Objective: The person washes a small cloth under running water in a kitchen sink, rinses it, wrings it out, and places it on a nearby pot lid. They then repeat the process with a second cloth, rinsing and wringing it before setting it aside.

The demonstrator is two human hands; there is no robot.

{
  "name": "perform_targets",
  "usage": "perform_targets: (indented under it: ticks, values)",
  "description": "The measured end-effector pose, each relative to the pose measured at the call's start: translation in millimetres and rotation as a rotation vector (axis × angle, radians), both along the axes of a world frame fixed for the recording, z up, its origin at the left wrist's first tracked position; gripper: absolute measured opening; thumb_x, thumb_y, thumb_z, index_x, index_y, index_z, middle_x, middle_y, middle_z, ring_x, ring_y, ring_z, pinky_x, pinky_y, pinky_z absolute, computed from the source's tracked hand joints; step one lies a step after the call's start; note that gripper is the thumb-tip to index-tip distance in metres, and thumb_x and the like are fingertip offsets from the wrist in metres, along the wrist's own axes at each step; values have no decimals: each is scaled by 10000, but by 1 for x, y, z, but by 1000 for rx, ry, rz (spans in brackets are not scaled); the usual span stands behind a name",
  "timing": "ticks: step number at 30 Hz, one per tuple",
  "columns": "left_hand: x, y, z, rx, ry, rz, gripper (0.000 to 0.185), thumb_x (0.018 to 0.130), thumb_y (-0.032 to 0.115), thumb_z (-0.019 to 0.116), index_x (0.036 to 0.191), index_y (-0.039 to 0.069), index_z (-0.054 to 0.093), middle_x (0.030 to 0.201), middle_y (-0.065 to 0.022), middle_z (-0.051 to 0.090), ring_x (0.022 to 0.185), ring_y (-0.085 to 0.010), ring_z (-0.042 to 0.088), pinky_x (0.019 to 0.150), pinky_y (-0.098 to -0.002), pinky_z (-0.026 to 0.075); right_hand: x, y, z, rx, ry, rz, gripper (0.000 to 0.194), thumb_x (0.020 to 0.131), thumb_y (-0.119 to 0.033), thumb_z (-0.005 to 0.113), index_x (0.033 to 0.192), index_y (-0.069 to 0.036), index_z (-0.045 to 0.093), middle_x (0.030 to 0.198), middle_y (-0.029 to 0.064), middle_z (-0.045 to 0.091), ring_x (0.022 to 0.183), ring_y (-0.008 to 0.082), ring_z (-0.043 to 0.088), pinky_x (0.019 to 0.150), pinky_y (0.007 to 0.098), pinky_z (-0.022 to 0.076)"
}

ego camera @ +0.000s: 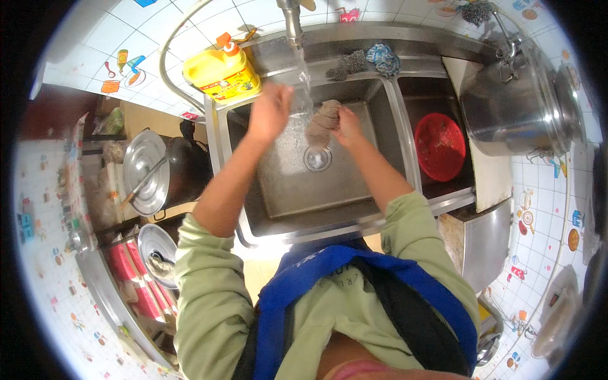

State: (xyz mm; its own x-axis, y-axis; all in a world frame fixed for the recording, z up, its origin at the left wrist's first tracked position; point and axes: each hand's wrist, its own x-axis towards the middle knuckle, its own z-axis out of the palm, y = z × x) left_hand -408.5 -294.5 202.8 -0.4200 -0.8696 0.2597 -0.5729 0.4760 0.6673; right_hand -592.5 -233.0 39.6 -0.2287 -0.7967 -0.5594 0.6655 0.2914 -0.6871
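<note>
My right hand [347, 126] grips a brownish, oblong thing [325, 118] by its right side, over the sink basin [304, 190]. Dark lines cross its surface; whether it is a bunched cloth or a root vegetable I cannot tell. Its lower end is above the round drain strainer [318, 158]. From the faucet [293, 33] a stream of water [302, 69] falls between my hands. My left hand [271, 111] is raised at the basin's left, blurred, fingers curled, in front of a yellow detergent jug [222, 76] with an orange pump top. Its fingertips are unclear.
Grey and blue-white scrubbers [363, 63] lie on the back ledge. At right, a red plastic basin [440, 147] sits in a second compartment beside a large steel pot [508, 104]. A wok [187, 166] and a metal lid [147, 173] are at left.
</note>
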Motion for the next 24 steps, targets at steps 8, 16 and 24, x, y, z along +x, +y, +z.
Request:
perform_targets:
  ticks: [8, 16, 24]
  values:
    - [-39, -13, 173, -431, 8, -30, 229, 863, 238, 563, 1028, 86, 611, 1164, -165, 501, 967, -339, 549, 776, -402, 473, -30, 21, 44, -91, -257, -215, 288, 948, -276, 414, 1102, -53, 512, 1076, 84, 569, 946, 245, 575, 827, 435, 475]
    - [-43, -7, 182, -429, -27, -41, 171, 830, 248, 613, 896, 92, 635, 1107, -131, 529, 904, -313, 577, 706, -400, 488, -18, 8, 71, -138, 74, -44, 271, 877, -250, 546, 1055, -47, 566, 901, 73, 592, 832, 224, 579, 763, 351, 468]
    - [-45, -20, 169, -543, -21, -33, 195, 792, 257, 660, 909, 102, 637, 1107, -142, 528, 925, -311, 572, 709, -406, 486, 3, -29, 74, -354, 1238, 50, 364, 891, -276, 522, 1112, 9, 574, 974, 150, 612, 904, 267, 589, 799, 319, 453]
